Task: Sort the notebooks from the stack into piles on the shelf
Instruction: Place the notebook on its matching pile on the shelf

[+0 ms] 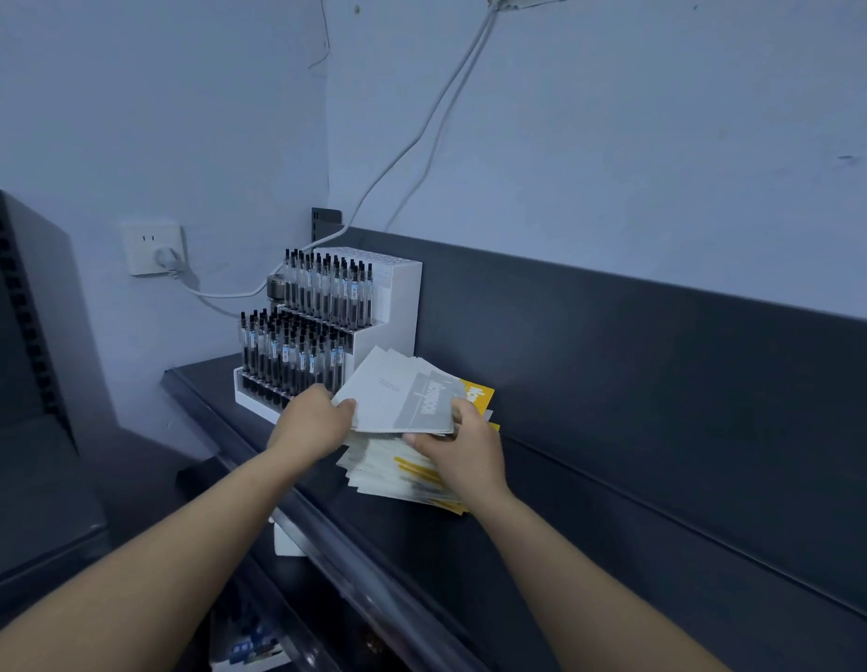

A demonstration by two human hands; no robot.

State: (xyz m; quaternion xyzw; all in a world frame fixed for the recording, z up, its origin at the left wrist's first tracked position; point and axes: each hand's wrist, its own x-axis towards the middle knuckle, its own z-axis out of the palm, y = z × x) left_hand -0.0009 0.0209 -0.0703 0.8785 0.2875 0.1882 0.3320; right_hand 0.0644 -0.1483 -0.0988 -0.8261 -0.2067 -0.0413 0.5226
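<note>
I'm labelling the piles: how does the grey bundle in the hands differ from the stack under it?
The grey bundle is gripped by the left hand and right hand and tilted up; the stack lies flat on the shelf. The grey bundle shows grey and white covers; the stack shows yellow stripes among pale edges. Both are loosely fanned notebooks.

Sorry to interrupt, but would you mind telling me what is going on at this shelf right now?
A person is sorting notebooks on a dark shelf. The left hand and the right hand both grip a fanned bunch of grey notebooks, raised just above the loose stack lying on the shelf. A yellow notebook shows behind the bunch. A white pen display stands to the left. No separate sorted piles are visible yet.
</note>
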